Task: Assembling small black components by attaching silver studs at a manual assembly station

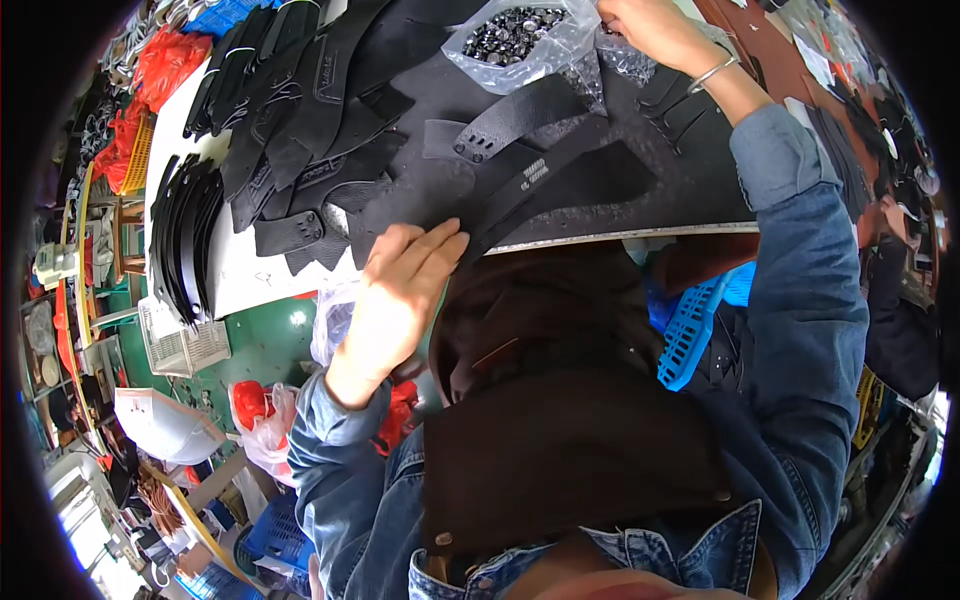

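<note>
My left hand (400, 290) is at the table's near edge, its fingers closed over the end of a black leather piece (600, 175) with small pale print; its thumb is hidden. Just beyond lies a curved leather strap (525, 115) with a row of holes at one end. At the top of the view my right hand (655, 30) has its fingertips pinched together beside a clear plastic bag (480, 70) of shiny dark metal studs (512, 35). What the pinch holds, if anything, is too small to make out. A second clear bag (630, 62) lies under that hand.
Piles of black leather pieces (300, 110) cover the table's left side, with a bundle of narrow strips (185, 240) at its corner. A white basket (185, 340) stands below on the green floor. A blue plastic basket (690, 335) is under the table to the right.
</note>
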